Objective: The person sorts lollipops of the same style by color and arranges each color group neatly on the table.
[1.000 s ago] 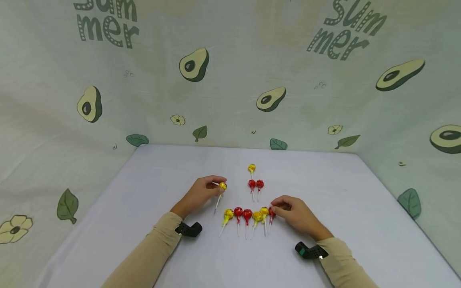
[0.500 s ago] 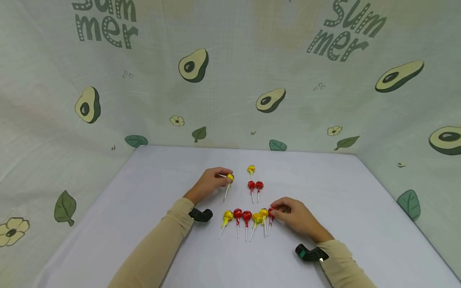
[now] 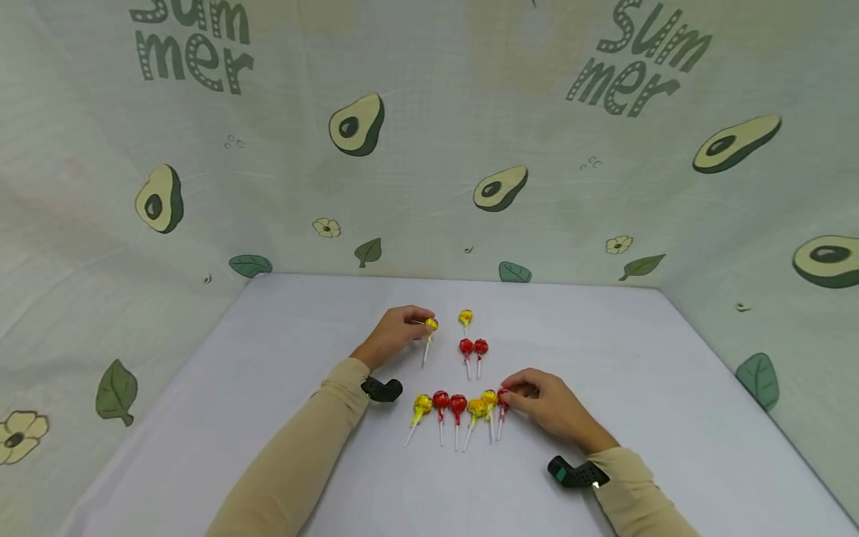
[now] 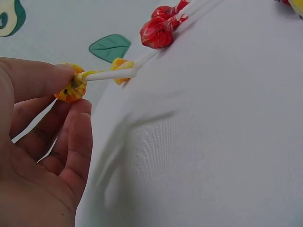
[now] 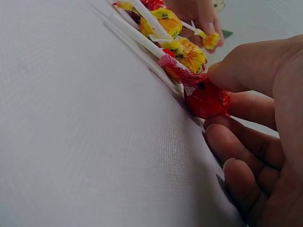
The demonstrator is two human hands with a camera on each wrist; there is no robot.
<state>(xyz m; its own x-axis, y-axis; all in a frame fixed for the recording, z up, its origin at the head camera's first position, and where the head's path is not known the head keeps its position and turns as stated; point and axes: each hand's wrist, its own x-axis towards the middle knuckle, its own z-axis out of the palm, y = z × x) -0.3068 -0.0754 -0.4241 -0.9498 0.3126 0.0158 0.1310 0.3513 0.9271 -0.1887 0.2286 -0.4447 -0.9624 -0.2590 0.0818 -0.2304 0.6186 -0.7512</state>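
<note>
My left hand (image 3: 394, 334) pinches a yellow lollipop (image 4: 71, 92) by its wrapped head, held above the table with the stick hanging down in the head view. To its right lie a yellow lollipop (image 3: 466, 318) and two red lollipops, a left one (image 3: 466, 347) and a right one (image 3: 481, 347). Thumb and fingers of my right hand (image 3: 549, 403) pinch the head of a red lollipop (image 5: 207, 100) at the right end of a nearer row. That lollipop lies against a yellow lollipop (image 3: 490, 398) beside it.
Farther left in the row are another yellow lollipop (image 3: 477, 409), two red lollipops, one right (image 3: 458, 404) and one left (image 3: 440, 400), and a yellow lollipop (image 3: 422, 405) at the end. A printed cloth (image 3: 416, 149) stands behind the white table (image 3: 302, 328).
My left hand has carried the yellow lollipop forward and rightward, closer to the far group, slowing lately. My right hand has stayed at the red lollipop.
</note>
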